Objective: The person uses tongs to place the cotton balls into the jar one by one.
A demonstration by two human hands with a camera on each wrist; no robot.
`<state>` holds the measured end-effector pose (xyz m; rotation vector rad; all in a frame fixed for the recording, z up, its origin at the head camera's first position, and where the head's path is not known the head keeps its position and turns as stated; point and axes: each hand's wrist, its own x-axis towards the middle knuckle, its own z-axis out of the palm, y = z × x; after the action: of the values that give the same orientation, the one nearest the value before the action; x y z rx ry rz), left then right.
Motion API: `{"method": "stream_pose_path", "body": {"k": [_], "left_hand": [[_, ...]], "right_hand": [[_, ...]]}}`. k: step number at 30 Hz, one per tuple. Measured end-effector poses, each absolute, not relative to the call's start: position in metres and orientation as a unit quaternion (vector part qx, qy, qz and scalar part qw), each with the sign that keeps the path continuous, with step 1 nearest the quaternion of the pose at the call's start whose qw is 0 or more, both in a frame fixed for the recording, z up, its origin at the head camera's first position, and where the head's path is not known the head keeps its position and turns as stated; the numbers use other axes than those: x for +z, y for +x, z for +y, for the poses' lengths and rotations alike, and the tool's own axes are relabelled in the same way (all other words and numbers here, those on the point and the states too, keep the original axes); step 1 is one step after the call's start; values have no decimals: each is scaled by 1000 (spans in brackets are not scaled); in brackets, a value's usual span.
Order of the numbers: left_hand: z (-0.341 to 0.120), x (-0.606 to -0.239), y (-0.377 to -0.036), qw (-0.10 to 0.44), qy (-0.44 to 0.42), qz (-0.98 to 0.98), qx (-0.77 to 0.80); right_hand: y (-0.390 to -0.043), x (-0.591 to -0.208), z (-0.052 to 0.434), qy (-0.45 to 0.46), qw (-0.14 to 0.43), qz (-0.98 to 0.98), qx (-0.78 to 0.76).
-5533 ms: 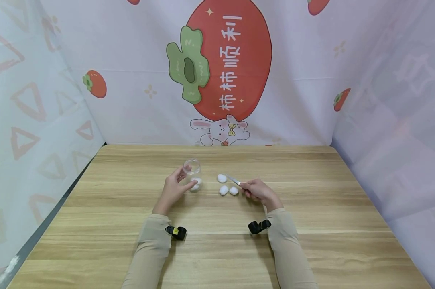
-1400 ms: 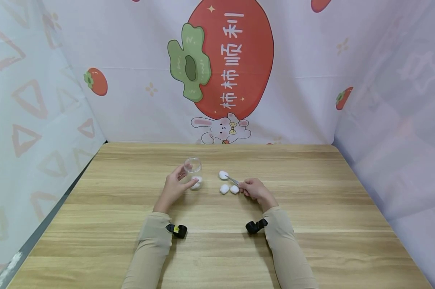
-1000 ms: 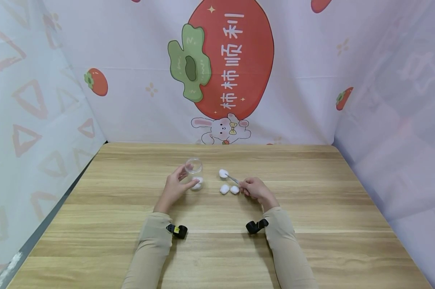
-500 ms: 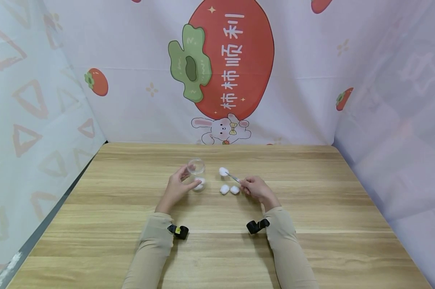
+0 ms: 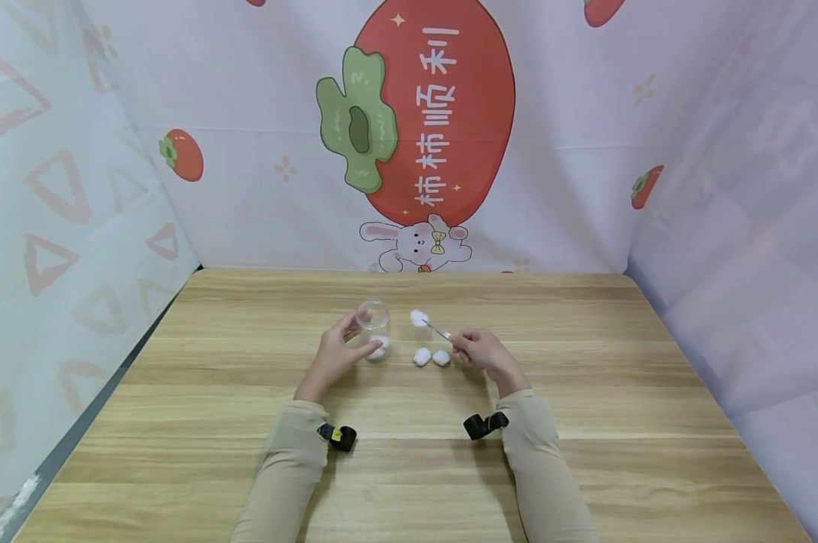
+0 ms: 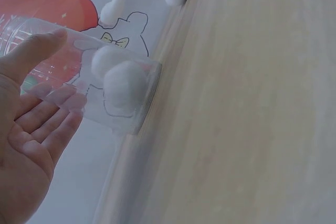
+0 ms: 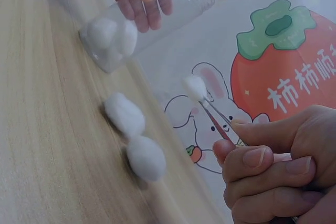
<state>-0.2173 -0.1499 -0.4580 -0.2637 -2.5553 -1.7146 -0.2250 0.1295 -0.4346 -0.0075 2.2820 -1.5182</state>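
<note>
- Left hand (image 5: 337, 354) curls round a clear plastic jar (image 5: 373, 318) standing on the wooden desk (image 5: 585, 392).
- Right hand (image 5: 480, 353), raised, pinches thin metal tweezers (image 5: 439, 330) gripping a white cotton ball (image 5: 419, 317).

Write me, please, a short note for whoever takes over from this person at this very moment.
Left hand holds the clear jar upright on the table.
Right hand pinches the tweezers, which grip one cotton ball lifted off the table, beside the jar's mouth.
Done: two cotton balls in the jar.
Left: the lifted ball is not yet in the jar; two loose cotton balls lie on the table between the hands.
</note>
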Motion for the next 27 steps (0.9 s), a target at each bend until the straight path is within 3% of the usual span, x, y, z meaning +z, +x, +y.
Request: {"method": "stream_pose_path", "body": {"k": [27], "left_hand": [[-144,-460,-217,28,-87,-830,-550]], "right_hand": [[-214,-406,129,-48,170,807,-563]]}}
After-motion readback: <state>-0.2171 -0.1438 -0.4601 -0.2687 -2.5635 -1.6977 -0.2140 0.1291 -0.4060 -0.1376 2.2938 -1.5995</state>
